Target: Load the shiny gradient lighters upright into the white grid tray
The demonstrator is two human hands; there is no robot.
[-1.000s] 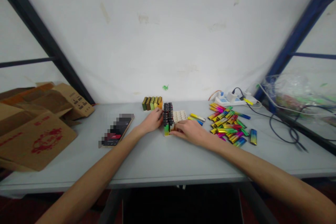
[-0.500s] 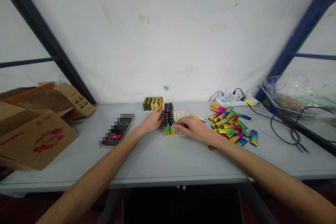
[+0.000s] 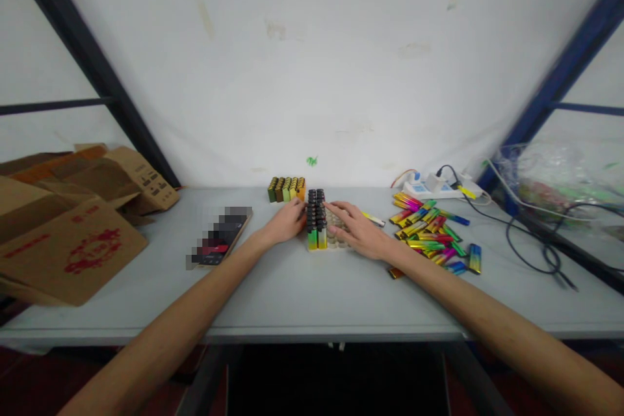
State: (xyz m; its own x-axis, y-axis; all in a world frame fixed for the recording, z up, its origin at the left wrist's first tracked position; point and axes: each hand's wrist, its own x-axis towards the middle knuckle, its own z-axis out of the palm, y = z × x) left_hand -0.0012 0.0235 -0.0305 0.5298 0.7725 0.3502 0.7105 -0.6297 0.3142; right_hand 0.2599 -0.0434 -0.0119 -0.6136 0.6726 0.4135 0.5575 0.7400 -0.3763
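Two rows of upright lighters (image 3: 317, 239) with black tops and shiny green-yellow bodies stand in a pale tray (image 3: 333, 235) with round hollows. My left hand (image 3: 286, 221) rests against the left side of the rows, its fingers curled. What lies between its fingertips is hidden. Over the tray's right part is my right hand (image 3: 359, 233), open, fingers stretched out, with the tips close to the lighters. I see nothing held in it. Just behind the right hand lies a single yellow and white lighter-like piece (image 3: 373, 219).
Loose shiny coloured sleeves or lighters (image 3: 425, 229) lie piled at the right. A block of gold and green pieces (image 3: 286, 189) stands behind my left hand. Also present are a phone (image 3: 221, 237), cardboard boxes (image 3: 73, 247), a power strip (image 3: 431, 190) and a black cable (image 3: 531, 260).
My right hand's fingers have straightened and spread forward over the tray; before, they were bent at the lighters' near right side. The left hand stays beside the rows. The view has shifted slightly.
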